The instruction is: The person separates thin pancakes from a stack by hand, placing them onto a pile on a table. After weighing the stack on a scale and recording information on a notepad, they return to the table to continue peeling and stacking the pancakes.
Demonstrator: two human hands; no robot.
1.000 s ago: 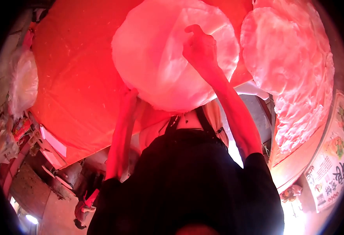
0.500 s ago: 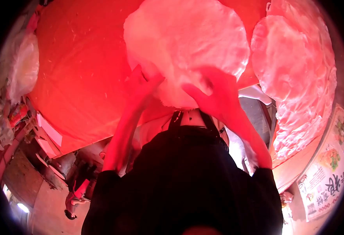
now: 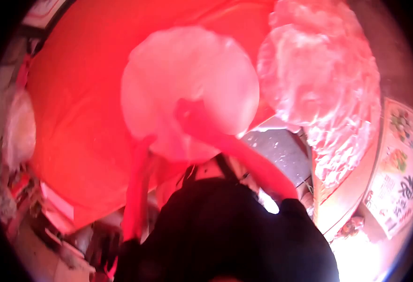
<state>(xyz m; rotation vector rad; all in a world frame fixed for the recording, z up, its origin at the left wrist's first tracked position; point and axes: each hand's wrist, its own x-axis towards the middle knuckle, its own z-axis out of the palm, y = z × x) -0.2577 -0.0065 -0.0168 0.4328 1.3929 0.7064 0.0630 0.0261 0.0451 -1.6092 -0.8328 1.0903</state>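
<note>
A thin, round, pale sheet that looks like a flatbread point(image 3: 169, 70) lies flat on the red-covered table point(image 3: 75, 127) in front of me. My left hand point(image 3: 142, 145) is at its near left edge, thumb over the rim and the other fingers mostly hidden; it seems to pinch the edge. Over the middle of the sheet is my right hand point(image 3: 192, 117), its fingers curled together and slightly blurred. What they hold, if anything, I cannot make out. To the right, several similar wrinkled flatbreads point(image 3: 309, 75) are spread in an overlapping pile.
A printed sign with food pictures point(image 3: 396, 164) stands beyond the pile at the right. A pale plastic-looking bundle point(image 3: 21, 129) is at the far left, with assorted items below it. Grey floor point(image 3: 281, 150) shows between my right arm and the pile.
My right hand has moved from the near part of the flatbread to its middle, its fingers now curled. My left hand has shifted to the near left edge. The view has shifted.
</note>
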